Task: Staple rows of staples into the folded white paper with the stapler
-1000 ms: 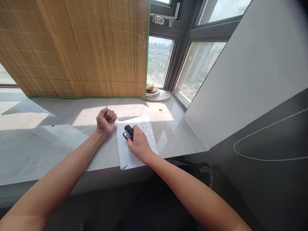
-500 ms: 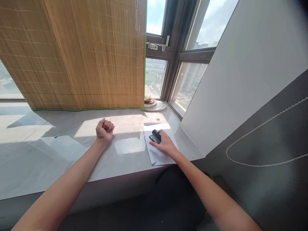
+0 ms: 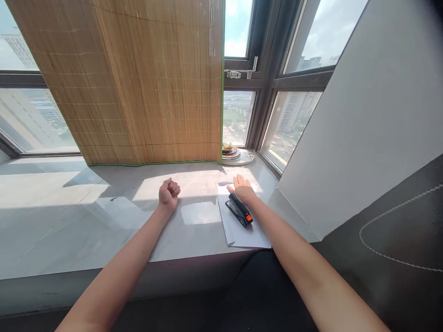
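Note:
My left hand (image 3: 169,192) rests on the white ledge (image 3: 194,246) as a closed fist, with nothing showing in it. Fingers stretched forward and apart, my right hand (image 3: 243,187) is over the far end of the white paper (image 3: 231,235). A black stapler (image 3: 239,210) with an orange patch at its near end lies on the sheets, just on the near side of that hand. The stapler is free of any grip. My right palm and wrist cover part of the paper; what lies under the fingers is hidden.
A bamboo blind (image 3: 166,92) hangs down to the back of the ledge. Stacked plates (image 3: 238,157) stand in the window corner. A white slanted wall (image 3: 353,138) bounds the right side, and a beaded cord (image 3: 380,253) hangs at the far right.
My right hand has let go of the stapler and moved forward, its fingers opening out. The stapler now lies on the paper. My left fist stays closed. The view has shifted to the left.

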The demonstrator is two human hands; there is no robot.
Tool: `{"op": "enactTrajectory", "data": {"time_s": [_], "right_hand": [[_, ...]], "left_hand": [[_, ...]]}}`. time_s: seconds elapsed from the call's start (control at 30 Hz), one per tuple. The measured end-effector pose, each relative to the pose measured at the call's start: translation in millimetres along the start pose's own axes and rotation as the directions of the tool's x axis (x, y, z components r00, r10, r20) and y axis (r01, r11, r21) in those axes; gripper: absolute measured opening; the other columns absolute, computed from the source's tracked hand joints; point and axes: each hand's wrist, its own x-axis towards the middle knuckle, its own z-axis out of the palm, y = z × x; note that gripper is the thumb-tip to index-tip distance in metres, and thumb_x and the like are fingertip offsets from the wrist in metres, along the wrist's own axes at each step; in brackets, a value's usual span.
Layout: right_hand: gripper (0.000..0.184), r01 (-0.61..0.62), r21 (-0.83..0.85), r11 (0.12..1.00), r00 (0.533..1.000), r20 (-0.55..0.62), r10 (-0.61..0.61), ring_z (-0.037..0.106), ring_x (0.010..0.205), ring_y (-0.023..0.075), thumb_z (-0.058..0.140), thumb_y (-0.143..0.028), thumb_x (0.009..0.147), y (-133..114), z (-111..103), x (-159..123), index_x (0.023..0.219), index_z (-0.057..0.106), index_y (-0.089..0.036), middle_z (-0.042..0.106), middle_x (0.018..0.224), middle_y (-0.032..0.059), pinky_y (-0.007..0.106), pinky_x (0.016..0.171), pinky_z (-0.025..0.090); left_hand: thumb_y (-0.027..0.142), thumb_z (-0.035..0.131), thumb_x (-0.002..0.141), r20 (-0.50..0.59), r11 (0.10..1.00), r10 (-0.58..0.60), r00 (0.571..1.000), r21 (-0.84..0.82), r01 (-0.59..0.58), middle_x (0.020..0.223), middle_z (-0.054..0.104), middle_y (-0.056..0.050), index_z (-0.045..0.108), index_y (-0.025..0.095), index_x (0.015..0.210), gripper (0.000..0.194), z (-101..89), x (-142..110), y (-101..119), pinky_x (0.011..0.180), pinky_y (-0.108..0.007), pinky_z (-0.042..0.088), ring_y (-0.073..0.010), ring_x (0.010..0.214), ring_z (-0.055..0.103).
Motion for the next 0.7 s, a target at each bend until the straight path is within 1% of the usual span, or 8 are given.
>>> {"op": "enactTrajectory", "data": {"time_s": [0.07, 0.13, 0.2, 0.27, 0.3, 0.37, 0.5, 0.7], "right_hand": [[0.074, -0.001, -0.012, 1.000, 0.999, 0.032, 0.002, 0.014, 0.165, 0.0344, 0.038, -0.050, 0.110, -15, 2, 0, 0.167, 0.030, -0.004, 0.016, 0.175, 0.0250, 0.055, 0.131, 0.011], [0.075, -0.016, -0.017, 1.000, 0.997, 0.074, 0.017, 0.011, 0.166, 0.0323, 0.036, -0.052, 0.110, -39, 4, 2, 0.169, 0.026, -0.007, 0.013, 0.176, 0.0221, 0.056, 0.132, 0.008], [0.076, -0.012, -0.008, 1.000, 0.994, 0.106, 0.013, 0.008, 0.166, 0.0308, 0.034, -0.053, 0.110, -72, 9, 4, 0.169, 0.023, -0.007, 0.010, 0.176, 0.0209, 0.057, 0.132, 0.005], [0.077, 0.014, 0.018, 1.000, 0.995, 0.100, -0.016, 0.007, 0.166, 0.0302, 0.034, -0.054, 0.109, -114, 20, 7, 0.169, 0.023, -0.007, 0.009, 0.176, 0.0206, 0.057, 0.132, 0.003], [0.078, 0.028, 0.034, 0.999, 0.997, 0.075, -0.030, 0.007, 0.166, 0.0305, 0.034, -0.055, 0.109, -137, 27, 8, 0.169, 0.023, -0.007, 0.009, 0.176, 0.0207, 0.056, 0.132, 0.003], [0.079, 0.045, 0.070, 0.996, 0.998, 0.040, -0.048, 0.007, 0.166, 0.0318, 0.034, -0.056, 0.108, -183, 44, 10, 0.169, 0.026, -0.006, 0.011, 0.176, 0.0217, 0.057, 0.132, 0.005], [0.081, 0.132, 0.130, 0.983, 0.990, 0.027, -0.137, 0.008, 0.166, 0.0329, 0.035, -0.060, 0.107, -258, 72, 16, 0.168, 0.028, -0.007, 0.011, 0.176, 0.0223, 0.059, 0.132, 0.005], [0.077, 0.165, 0.175, 0.971, 0.983, 0.053, -0.177, 0.007, 0.166, 0.0327, 0.037, -0.055, 0.108, -301, 77, 28, 0.170, 0.024, -0.011, 0.014, 0.177, 0.0216, 0.061, 0.131, 0.001]], "left_hand": [[0.033, 0.059, 0.087, -0.070, 0.980, 0.032, 0.997, 0.198, -0.017, 0.052, 0.014, 0.007, 0.015, 0.023, 0.059, 0.053, -2.9, 0, 0, 0.045, -0.027, 0.018, -0.0081, 0.044, 0.016], [0.040, 0.056, 0.089, -0.123, 0.862, 0.076, 0.989, 0.507, -0.004, 0.050, 0.021, 0.005, 0.022, 0.024, 0.057, 0.050, -16.0, -1, 7, 0.047, -0.026, 0.024, -0.0103, 0.046, 0.026], [0.047, 0.053, 0.092, -0.102, 0.560, 0.086, 0.991, 0.828, 0.037, 0.053, 0.041, -0.001, 0.038, 0.023, 0.057, 0.044, -43.3, -4, 23, 0.055, -0.027, 0.038, -0.0172, 0.057, 0.049], [0.046, 0.052, 0.092, -0.056, 0.119, 0.076, 0.996, 0.992, 0.046, 0.085, 0.068, -0.012, 0.064, 0.020, 0.079, 0.032, -82.3, -8, 45, 0.078, -0.038, 0.053, -0.0305, 0.095, 0.066], [0.046, 0.053, 0.092, -0.104, -0.084, 0.134, 0.985, 0.990, 0.116, 0.113, 0.070, -0.018, 0.071, 0.019, 0.099, 0.033, -103.5, -11, 56, 0.091, -0.050, 0.053, -0.0394, 0.120, 0.061], [0.053, 0.047, 0.098, -0.165, -0.307, 0.150, 0.975, 0.930, 0.204, 0.159, 0.048, -0.024, 0.066, 0.021, 0.137, 0.054, -142.2, -18, 74, 0.107, -0.075, 0.038, -0.0523, 0.151, 0.032], [0.046, 0.024, 0.108, -0.156, -0.386, -0.007, 0.988, 0.912, 0.141, 0.175, 0.028, -0.015, 0.044, 0.029, 0.162, 0.060, -178.1, -30, 85, 0.113, -0.089, 0.014, -0.0475, 0.160, 0.019], [0.049, 0.018, 0.109, -0.164, -0.388, 0.015, 0.986, 0.908, 0.157, 0.176, 0.028, -0.011, 0.042, 0.031, 0.163, 0.062, -169.4, -32, 82, 0.117, -0.087, 0.014, -0.0439, 0.161, 0.019]]}}
